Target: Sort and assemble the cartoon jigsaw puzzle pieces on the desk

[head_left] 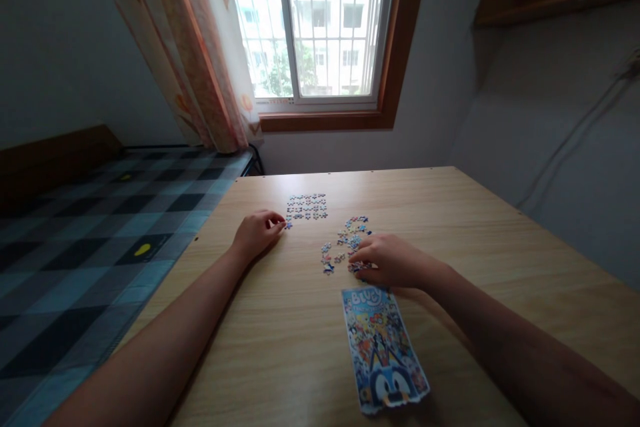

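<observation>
My left hand (257,233) rests on the table with thumb and fingertips closed on a small bluish jigsaw puzzle piece (289,225). That piece lies just below the lower left corner of several rows of laid-out puzzle pieces (307,207), which have narrow gaps between them. To the right, my right hand (393,259) reaches over a loose scatter of puzzle pieces (343,238). Its fingers are apart and touch pieces at the scatter's near right side; some pieces are hidden under the hand.
A colourful printed Bluey sheet (383,353) with a torn lower edge lies near me on the wooden table (280,347). Left of the table stands a bed with a checked cover (165,213). Behind are a curtain (200,47) and a barred window (330,27).
</observation>
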Action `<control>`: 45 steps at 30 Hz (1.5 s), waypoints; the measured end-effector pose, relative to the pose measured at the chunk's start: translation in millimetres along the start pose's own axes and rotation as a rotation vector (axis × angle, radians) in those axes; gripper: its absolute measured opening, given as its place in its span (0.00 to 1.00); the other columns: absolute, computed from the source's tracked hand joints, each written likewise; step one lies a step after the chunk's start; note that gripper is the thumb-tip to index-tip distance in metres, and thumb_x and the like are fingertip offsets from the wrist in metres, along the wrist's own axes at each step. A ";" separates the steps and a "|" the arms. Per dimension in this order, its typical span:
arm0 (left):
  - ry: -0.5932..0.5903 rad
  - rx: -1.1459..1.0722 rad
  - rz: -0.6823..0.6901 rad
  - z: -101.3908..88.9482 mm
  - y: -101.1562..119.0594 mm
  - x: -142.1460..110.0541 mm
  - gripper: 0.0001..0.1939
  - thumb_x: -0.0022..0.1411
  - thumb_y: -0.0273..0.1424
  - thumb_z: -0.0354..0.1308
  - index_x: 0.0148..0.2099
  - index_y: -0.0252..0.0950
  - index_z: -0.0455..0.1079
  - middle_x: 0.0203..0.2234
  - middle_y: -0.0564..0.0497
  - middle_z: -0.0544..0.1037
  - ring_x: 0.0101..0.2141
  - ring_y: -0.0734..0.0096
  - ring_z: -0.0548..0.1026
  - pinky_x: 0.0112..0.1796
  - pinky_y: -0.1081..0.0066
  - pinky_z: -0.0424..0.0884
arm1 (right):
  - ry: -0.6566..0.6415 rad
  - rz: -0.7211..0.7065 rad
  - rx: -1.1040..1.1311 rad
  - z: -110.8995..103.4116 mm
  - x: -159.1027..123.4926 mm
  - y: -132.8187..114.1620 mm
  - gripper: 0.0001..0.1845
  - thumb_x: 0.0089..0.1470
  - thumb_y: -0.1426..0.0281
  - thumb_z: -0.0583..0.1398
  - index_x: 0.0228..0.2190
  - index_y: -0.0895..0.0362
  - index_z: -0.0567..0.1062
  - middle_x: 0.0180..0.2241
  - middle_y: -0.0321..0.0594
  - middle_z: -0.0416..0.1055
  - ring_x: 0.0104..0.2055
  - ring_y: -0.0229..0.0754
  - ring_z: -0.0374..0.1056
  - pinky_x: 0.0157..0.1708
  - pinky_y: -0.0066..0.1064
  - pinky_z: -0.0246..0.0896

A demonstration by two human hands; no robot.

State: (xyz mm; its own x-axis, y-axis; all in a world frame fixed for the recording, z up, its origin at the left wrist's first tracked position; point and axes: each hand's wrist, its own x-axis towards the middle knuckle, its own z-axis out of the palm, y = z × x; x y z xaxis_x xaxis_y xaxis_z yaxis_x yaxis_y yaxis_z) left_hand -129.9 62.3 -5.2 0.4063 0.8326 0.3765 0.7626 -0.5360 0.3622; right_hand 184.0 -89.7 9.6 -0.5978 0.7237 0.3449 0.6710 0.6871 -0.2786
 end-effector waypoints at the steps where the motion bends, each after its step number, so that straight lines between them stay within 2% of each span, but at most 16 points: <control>1: 0.000 0.000 0.002 0.0 -0.1 0.0 0.13 0.57 0.40 0.56 0.36 0.38 0.78 0.29 0.51 0.80 0.28 0.71 0.73 0.33 0.71 0.66 | -0.005 -0.006 0.000 1.2 0.6 -1.0 0.09 0.48 0.75 0.67 0.32 0.49 0.81 0.30 0.33 0.77 0.29 0.37 0.68 0.29 0.28 0.59; 6: 0.000 0.001 -0.001 -0.7 1.1 -0.5 0.13 0.57 0.39 0.57 0.36 0.38 0.78 0.29 0.51 0.80 0.28 0.71 0.73 0.33 0.71 0.66 | -0.052 -0.024 -0.037 5.7 4.9 -6.6 0.11 0.53 0.73 0.65 0.38 0.47 0.81 0.31 0.35 0.76 0.30 0.38 0.68 0.30 0.29 0.59; 9: 0.005 0.000 -0.012 -0.8 1.7 -0.7 0.13 0.57 0.39 0.58 0.36 0.38 0.79 0.29 0.51 0.80 0.28 0.70 0.74 0.33 0.71 0.66 | 0.009 0.015 -0.067 2.5 4.9 -0.7 0.12 0.56 0.72 0.64 0.42 0.48 0.80 0.32 0.38 0.76 0.33 0.39 0.68 0.32 0.30 0.60; 13: 0.006 0.015 -0.004 1.4 -0.7 -0.2 0.12 0.58 0.39 0.57 0.36 0.38 0.78 0.29 0.51 0.80 0.29 0.70 0.74 0.33 0.71 0.66 | 0.080 0.088 -0.075 -9.7 1.2 12.9 0.08 0.58 0.72 0.63 0.39 0.50 0.81 0.33 0.39 0.75 0.35 0.39 0.68 0.35 0.31 0.61; 17: 0.011 0.013 0.003 2.7 -2.0 0.1 0.12 0.57 0.39 0.57 0.35 0.39 0.78 0.28 0.52 0.79 0.28 0.70 0.74 0.32 0.71 0.66 | -0.039 0.098 -0.040 -14.7 0.2 12.4 0.06 0.57 0.71 0.63 0.36 0.52 0.82 0.32 0.39 0.75 0.34 0.38 0.67 0.35 0.31 0.60; 22: 0.015 0.004 -0.002 1.3 -0.3 -0.5 0.11 0.57 0.39 0.58 0.35 0.39 0.78 0.28 0.53 0.79 0.27 0.71 0.73 0.32 0.71 0.66 | -0.135 0.071 -0.030 -4.6 2.0 3.2 0.08 0.55 0.74 0.63 0.34 0.51 0.82 0.34 0.38 0.76 0.36 0.40 0.68 0.36 0.31 0.60; 27: 0.012 -0.007 -0.002 1.9 -1.1 -0.4 0.11 0.57 0.38 0.58 0.35 0.39 0.78 0.28 0.52 0.79 0.27 0.71 0.73 0.32 0.71 0.66 | -0.104 0.040 -0.037 0.6 3.0 4.3 0.15 0.57 0.77 0.59 0.40 0.48 0.81 0.34 0.38 0.75 0.37 0.40 0.66 0.36 0.31 0.60; 30: 0.014 -0.008 -0.007 2.0 -1.1 -0.2 0.11 0.56 0.38 0.58 0.35 0.39 0.78 0.28 0.53 0.79 0.27 0.71 0.73 0.32 0.71 0.66 | -0.019 0.061 -0.056 -3.6 2.9 10.8 0.17 0.59 0.78 0.58 0.43 0.48 0.80 0.35 0.40 0.74 0.38 0.41 0.65 0.39 0.32 0.60; 34: 0.013 -0.005 -0.002 1.2 -0.4 0.0 0.11 0.56 0.38 0.58 0.34 0.39 0.78 0.28 0.52 0.79 0.27 0.71 0.73 0.32 0.71 0.66 | 0.085 0.106 -0.112 -6.2 1.4 21.9 0.13 0.59 0.77 0.58 0.39 0.51 0.82 0.33 0.41 0.74 0.39 0.42 0.64 0.40 0.34 0.60; 40: 0.015 0.002 0.006 1.3 -0.9 0.1 0.11 0.56 0.39 0.58 0.34 0.39 0.78 0.28 0.52 0.80 0.27 0.71 0.73 0.32 0.71 0.66 | 0.093 0.142 -0.127 7.5 4.4 16.1 0.06 0.58 0.70 0.62 0.35 0.52 0.82 0.34 0.41 0.74 0.40 0.44 0.65 0.42 0.36 0.59; 45: 0.016 0.008 0.005 1.8 -1.4 0.4 0.10 0.57 0.38 0.58 0.34 0.39 0.78 0.28 0.52 0.80 0.27 0.71 0.73 0.32 0.71 0.67 | 0.080 0.192 -0.155 16.7 8.8 8.9 0.07 0.57 0.65 0.64 0.35 0.52 0.82 0.34 0.41 0.73 0.42 0.46 0.64 0.45 0.38 0.59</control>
State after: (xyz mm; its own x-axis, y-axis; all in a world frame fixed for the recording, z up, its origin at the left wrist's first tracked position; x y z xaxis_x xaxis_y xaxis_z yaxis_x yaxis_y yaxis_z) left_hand -129.9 63.6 -7.1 0.4025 0.8273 0.3918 0.7642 -0.5394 0.3537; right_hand 177.4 -76.2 -4.8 -0.4200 0.8284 0.3706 0.8321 0.5145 -0.2071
